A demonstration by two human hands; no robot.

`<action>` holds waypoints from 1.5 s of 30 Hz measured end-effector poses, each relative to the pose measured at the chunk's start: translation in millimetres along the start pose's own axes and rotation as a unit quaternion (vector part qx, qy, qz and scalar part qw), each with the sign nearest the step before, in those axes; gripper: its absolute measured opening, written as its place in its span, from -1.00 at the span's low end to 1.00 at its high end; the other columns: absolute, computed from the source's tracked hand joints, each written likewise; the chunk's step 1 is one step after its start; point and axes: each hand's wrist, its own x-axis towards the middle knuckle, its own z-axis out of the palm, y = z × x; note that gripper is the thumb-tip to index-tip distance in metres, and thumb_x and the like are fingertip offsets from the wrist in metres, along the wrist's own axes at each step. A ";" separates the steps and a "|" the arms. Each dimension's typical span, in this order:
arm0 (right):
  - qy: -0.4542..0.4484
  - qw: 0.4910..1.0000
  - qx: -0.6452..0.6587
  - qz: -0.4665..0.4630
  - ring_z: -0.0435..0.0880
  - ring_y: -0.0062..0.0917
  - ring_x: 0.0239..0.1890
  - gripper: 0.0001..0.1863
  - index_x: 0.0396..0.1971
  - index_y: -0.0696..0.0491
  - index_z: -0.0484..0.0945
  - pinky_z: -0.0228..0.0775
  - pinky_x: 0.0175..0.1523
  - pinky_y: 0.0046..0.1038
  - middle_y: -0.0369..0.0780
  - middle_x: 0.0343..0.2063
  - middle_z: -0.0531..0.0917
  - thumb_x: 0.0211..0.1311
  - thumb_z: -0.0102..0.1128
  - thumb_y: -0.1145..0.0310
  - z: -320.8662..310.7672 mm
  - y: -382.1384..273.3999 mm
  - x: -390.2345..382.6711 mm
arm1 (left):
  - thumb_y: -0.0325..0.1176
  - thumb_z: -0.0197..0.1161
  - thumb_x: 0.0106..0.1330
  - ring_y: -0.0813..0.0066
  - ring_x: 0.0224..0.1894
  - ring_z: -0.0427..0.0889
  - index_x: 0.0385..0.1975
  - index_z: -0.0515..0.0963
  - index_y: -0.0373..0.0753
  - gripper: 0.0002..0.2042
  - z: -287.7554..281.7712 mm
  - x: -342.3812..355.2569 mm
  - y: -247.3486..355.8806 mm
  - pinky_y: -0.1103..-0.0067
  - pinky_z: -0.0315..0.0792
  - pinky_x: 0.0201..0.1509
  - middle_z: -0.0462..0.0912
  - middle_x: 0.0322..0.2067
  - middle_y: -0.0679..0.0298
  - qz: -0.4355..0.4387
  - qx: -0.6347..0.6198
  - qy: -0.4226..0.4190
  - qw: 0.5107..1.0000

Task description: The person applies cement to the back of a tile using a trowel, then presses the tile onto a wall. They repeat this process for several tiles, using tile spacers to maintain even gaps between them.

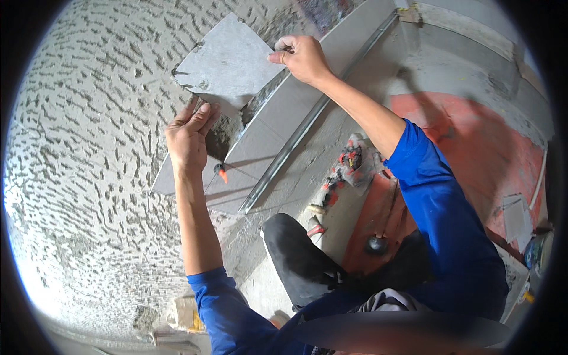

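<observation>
A pale grey tile with ragged bits of mortar on its edges is held up slantwise between my hands, in front of the mortar-covered wall. My left hand grips its lower left edge with bent fingers. At its right corner my right hand pinches the rim between thumb and fingers. Below the tile, an uncovered patch shows rough mortar next to a row of laid grey tiles. A black and orange levelling spacer sticks out at a tile joint near my left wrist.
A metal strip runs along the tile row. A clear bag of red and black clips lies on the ledge. A tool with a dark round head rests near my legs on a red surface. Offcut tiles lie far right.
</observation>
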 end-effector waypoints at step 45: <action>0.122 0.850 0.461 0.224 0.34 -0.73 -0.68 -0.83 -0.58 0.12 0.47 0.17 -0.57 -0.60 -0.36 -0.66 0.48 0.14 0.27 0.56 139.4 -58.3 -108.9 | -0.39 0.42 0.05 0.60 -0.55 0.60 -0.33 0.68 -0.34 -0.79 -47.5 55.9 99.8 0.64 0.51 -0.45 0.66 -0.55 0.26 0.072 0.537 -0.026 0.840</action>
